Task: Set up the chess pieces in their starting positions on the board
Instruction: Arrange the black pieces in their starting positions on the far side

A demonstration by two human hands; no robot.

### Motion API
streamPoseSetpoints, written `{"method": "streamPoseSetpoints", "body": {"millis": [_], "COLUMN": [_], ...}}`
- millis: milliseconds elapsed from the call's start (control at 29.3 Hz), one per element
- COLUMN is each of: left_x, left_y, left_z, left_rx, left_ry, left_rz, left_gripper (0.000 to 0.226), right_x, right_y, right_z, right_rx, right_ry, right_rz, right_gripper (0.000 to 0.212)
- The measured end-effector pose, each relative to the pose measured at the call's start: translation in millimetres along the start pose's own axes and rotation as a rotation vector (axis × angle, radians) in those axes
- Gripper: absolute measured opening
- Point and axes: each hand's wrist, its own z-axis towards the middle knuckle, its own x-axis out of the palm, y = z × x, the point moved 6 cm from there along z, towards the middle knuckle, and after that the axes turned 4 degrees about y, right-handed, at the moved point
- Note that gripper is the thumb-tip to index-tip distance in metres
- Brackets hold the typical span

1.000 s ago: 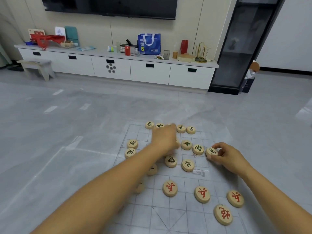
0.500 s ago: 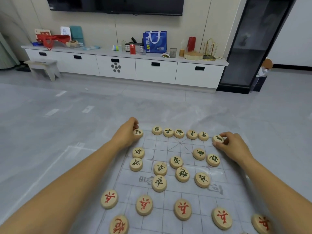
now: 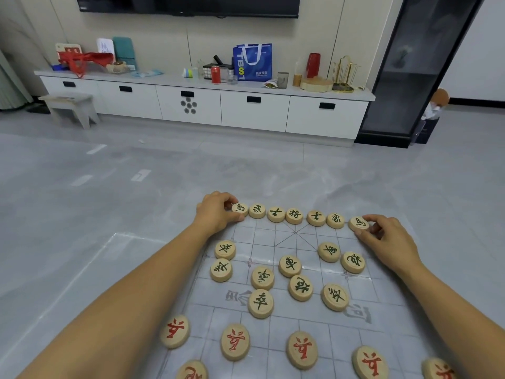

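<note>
On the board's (image 3: pixel 276 243) far row, left hand (image 3: pixel 216 213) pinches one horse piece (image 3: pixel 240 208), right hand (image 3: pixel 388 239) pinches another horse piece (image 3: pixel 358 223).

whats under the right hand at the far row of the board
The right hand pinches a dark-lettered piece at the row's right end; its face shows. The board runs under the hand, but its corner there is covered, so any piece beneath cannot be seen.

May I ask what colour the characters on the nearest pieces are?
Red, on the nearest pieces; the head view shows it best.
</note>
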Motion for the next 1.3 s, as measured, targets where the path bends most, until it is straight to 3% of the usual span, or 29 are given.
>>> {"method": "streamPoseSetpoints", "body": {"millis": [444, 1297], "left_x": [-0.4, 1.5], "left_y": [6.3, 8.0], "left_z": [0.1, 1.8], "left_rx": [0.013, 0.004], "left_ry": [0.078, 0.053], "left_rz": [-0.199, -0.223], "left_gripper": [0.042, 0.038], "right_x": [0.5, 2.9], "right_y": [-0.5, 4.4], "right_z": [1.2, 1.2], "right_rx": [0.019, 0.028], "right_ry": [0.011, 0.018], "right_rz": [0.022, -0.053], "right_gripper": [0.041, 0.042]}}
